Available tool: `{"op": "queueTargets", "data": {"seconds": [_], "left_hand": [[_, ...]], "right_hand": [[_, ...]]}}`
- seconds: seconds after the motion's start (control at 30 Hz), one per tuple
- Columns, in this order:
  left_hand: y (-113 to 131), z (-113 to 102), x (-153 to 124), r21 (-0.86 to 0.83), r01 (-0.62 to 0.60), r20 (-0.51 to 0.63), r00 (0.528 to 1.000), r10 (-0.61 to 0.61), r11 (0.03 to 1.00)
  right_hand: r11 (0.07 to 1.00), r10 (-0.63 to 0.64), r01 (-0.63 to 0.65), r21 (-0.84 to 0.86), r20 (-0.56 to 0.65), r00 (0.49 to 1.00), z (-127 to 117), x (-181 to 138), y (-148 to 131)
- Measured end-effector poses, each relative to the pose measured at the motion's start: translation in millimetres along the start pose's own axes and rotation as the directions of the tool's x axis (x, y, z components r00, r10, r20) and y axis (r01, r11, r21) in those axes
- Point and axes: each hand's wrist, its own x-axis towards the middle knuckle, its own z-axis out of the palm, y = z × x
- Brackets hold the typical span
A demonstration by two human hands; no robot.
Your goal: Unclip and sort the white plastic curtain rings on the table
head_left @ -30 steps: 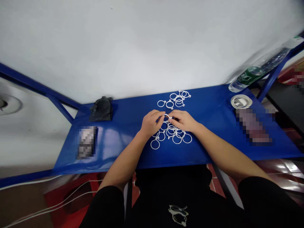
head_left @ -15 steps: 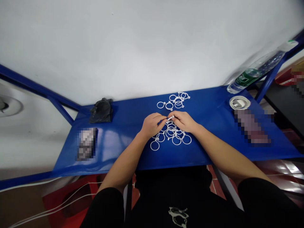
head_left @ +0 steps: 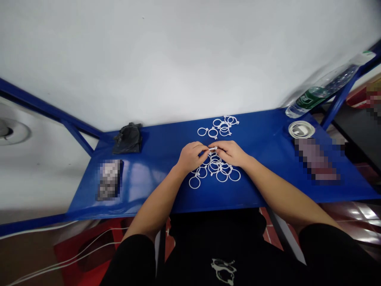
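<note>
My left hand (head_left: 191, 156) and my right hand (head_left: 230, 152) meet over the middle of a blue shelf (head_left: 262, 186). Both pinch one small white plastic ring (head_left: 213, 149) between their fingertips. Beneath and in front of the hands lies a pile of several white rings (head_left: 222, 171), with one ring (head_left: 194, 182) apart at the left. A second group of white rings (head_left: 222, 125) lies farther back, near the white wall.
A crumpled black bag (head_left: 127, 138) sits at the back left, a blurred flat object (head_left: 108, 179) in front of it. At the right are a coiled white cable (head_left: 301, 129), a blurred object (head_left: 317, 159) and a lying clear bottle (head_left: 324, 87). White cords (head_left: 59, 260) trail over the floor.
The ring between my fingertips has turned from round-on to edge-on; my hands have stayed almost in place over the pile.
</note>
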Motion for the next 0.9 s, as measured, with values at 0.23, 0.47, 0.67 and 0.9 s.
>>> {"op": "queueTargets", "data": {"seconds": [0.23, 0.47, 0.67, 0.9], "left_hand": [[-0.6, 2.7, -2.2, 0.008, -0.004, 0.034, 0.999, 0.004, 1.0], [-3.5, 5.1, -3.8, 0.076, -0.042, 0.077, 0.996, 0.036, 0.996], [-1.9, 5.8, -2.6, 0.112, -0.078, 0.081, 0.994, 0.069, 0.991], [-2.1, 2.7, -1.9, 0.121, -0.061, 0.064, 0.996, 0.054, 0.991]], "right_hand": [[1.0, 0.026, -0.026, -0.011, 0.019, 0.999, -1.6, 0.8, -0.9], [0.999, 0.04, -0.039, -0.034, 0.016, 0.999, 0.2, 0.4, 1.8], [0.998, 0.028, -0.029, -0.055, -0.005, 1.0, 2.8, 0.8, 3.6], [0.999, 0.017, -0.018, -0.045, -0.017, 1.0, 3.5, 0.2, 3.6]]}}
